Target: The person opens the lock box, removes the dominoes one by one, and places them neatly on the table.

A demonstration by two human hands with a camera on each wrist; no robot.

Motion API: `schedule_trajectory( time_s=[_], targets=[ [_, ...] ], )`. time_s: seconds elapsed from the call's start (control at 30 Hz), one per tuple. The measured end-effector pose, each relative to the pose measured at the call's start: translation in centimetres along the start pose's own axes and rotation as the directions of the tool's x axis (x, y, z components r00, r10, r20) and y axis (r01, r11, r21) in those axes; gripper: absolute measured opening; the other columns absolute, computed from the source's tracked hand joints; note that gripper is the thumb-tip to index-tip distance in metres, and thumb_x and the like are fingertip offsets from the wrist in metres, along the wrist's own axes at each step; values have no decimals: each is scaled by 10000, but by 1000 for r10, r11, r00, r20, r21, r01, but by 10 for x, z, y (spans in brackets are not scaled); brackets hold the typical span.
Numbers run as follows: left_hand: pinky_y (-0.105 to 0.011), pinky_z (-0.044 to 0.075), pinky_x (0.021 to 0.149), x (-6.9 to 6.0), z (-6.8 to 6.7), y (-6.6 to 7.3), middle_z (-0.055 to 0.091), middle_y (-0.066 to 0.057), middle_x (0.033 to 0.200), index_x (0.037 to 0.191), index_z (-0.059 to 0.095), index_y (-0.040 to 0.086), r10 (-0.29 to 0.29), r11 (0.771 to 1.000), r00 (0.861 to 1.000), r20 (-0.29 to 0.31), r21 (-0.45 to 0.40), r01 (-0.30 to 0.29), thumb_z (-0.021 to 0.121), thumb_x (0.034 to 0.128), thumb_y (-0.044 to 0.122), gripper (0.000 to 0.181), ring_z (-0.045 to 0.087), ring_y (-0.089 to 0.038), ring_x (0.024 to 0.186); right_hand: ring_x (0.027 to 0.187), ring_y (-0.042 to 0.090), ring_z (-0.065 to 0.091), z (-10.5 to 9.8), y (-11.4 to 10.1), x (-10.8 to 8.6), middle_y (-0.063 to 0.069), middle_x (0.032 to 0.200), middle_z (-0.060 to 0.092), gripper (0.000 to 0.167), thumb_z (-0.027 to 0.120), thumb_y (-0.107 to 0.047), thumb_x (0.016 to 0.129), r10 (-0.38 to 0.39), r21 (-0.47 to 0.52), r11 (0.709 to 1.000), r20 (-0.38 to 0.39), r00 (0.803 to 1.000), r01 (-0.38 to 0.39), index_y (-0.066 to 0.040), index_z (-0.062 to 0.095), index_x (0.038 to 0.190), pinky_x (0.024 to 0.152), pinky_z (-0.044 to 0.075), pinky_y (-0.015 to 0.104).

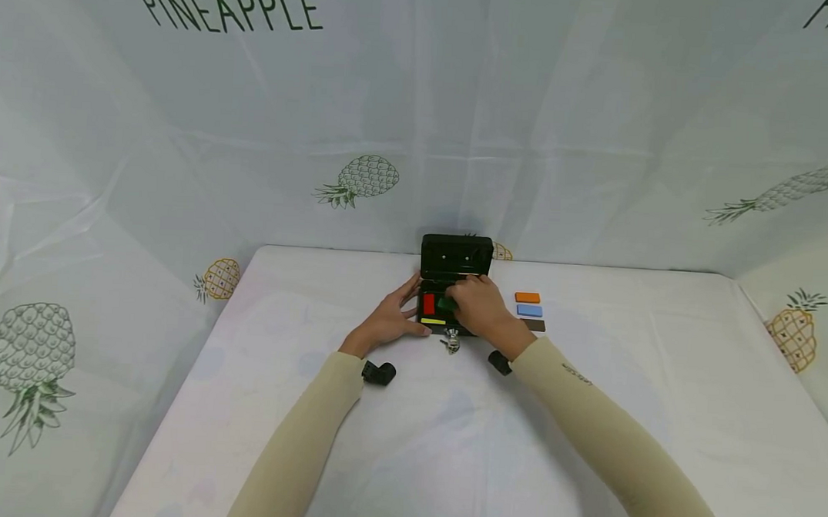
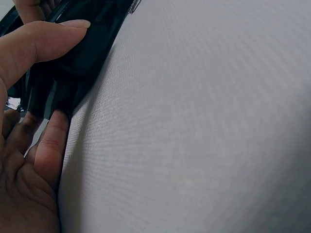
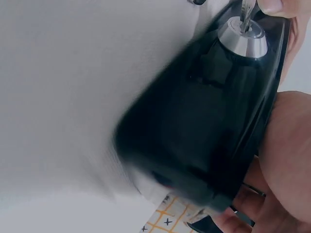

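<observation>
A small black lockable box (image 1: 456,254) stands with its lid raised at the back of the table. My left hand (image 1: 387,319) rests against its left side, fingers fairly straight and thumb at the front corner. In the left wrist view the thumb (image 2: 53,41) lies on the rim. My right hand (image 1: 481,304) reaches into the box from the right, its curled fingers pinching a green block (image 1: 445,303) that they partly cover. Inside lie a red block (image 1: 429,304) and a yellow block (image 1: 433,321). A key (image 3: 246,19) sits in the silver lock (image 3: 243,41) on the front.
Right of the box an orange block (image 1: 527,297), a blue block (image 1: 530,310) and a brown block (image 1: 534,325) lie in a column. More keys (image 1: 450,343) hang at the box front. Behind the table rises a pineapple-print curtain (image 1: 421,97).
</observation>
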State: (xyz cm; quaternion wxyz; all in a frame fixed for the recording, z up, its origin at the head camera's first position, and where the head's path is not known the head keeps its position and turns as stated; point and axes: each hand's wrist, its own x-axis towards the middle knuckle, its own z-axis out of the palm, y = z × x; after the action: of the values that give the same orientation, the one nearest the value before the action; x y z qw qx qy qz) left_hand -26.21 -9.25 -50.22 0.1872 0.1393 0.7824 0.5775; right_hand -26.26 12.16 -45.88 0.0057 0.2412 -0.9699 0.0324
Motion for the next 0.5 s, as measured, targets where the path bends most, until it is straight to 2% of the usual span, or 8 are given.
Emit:
schedule_trajectory(
  time_s=[0.3, 0.5],
  targets=[
    [-399, 433, 1221, 1, -1, -1, 247, -35, 1747, 1717, 132, 285, 10, 1000, 1000, 8, 7, -10, 867, 831, -37, 1195, 245, -225, 1611, 1139, 313, 671, 2, 2, 2, 91, 1183, 777, 328, 834, -233, 942, -14, 8, 1000, -3, 1000, 14, -74, 796, 1226, 1109, 522, 538],
    [-405, 427, 1228, 0, 0, -2, 242, -32, 1749, 1717, 133, 283, 16, 1000, 1000, 3, 0, -16, 868, 833, -36, 1193, 239, -228, 1613, 1160, 314, 679, 3, 1, 4, 92, 1186, 772, 306, 821, -222, 953, -18, 12, 1000, 2, 1000, 18, -74, 799, 1220, 1132, 510, 554]
  ],
)
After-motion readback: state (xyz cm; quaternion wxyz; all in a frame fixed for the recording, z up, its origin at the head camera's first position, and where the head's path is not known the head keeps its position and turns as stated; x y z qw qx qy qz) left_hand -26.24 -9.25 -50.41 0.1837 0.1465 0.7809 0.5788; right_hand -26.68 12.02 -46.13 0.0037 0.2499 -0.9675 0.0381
